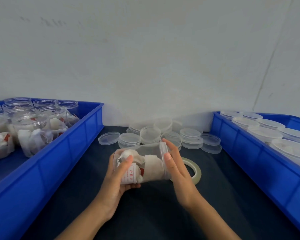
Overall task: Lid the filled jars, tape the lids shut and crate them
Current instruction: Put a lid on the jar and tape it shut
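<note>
A clear plastic jar [145,161] filled with white sachets lies on its side above the dark table, its lid [163,148] on the right end. My left hand [118,177] grips the jar's base end from below, thumb across its wall. My right hand [176,163] holds the lid end, thumb and fingers on the lid's rim. A roll of clear tape [196,168] lies flat on the table just behind my right hand. Loose clear lids [150,133] are piled at the back centre.
A blue crate [62,149] on the left holds several open filled jars [31,134]. A blue crate [249,153] on the right holds several lidded jars [264,134]. A pale wall stands right behind the table [154,213].
</note>
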`<action>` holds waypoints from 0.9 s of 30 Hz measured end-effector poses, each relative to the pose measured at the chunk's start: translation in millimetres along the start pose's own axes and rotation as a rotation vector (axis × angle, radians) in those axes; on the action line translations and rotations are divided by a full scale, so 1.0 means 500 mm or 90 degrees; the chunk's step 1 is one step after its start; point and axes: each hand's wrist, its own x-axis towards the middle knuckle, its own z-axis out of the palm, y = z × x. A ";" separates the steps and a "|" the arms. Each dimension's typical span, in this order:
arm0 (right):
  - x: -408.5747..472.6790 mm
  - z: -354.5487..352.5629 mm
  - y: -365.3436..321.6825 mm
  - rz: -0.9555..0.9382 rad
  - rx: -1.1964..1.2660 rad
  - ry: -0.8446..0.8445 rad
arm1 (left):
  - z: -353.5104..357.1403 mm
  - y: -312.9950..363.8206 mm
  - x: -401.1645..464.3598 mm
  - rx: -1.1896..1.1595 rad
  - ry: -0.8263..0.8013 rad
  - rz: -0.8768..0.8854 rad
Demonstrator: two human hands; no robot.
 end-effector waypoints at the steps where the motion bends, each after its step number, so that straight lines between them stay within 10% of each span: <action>1: 0.000 0.002 0.001 -0.008 -0.022 0.003 | 0.000 0.001 -0.001 0.017 -0.004 0.002; 15: 0.006 -0.021 -0.031 -0.036 -0.162 0.113 | -0.037 0.001 0.021 0.394 -0.108 0.113; 27: 0.021 -0.012 -0.044 -0.099 -0.287 0.041 | -0.040 -0.010 0.025 0.653 0.071 0.209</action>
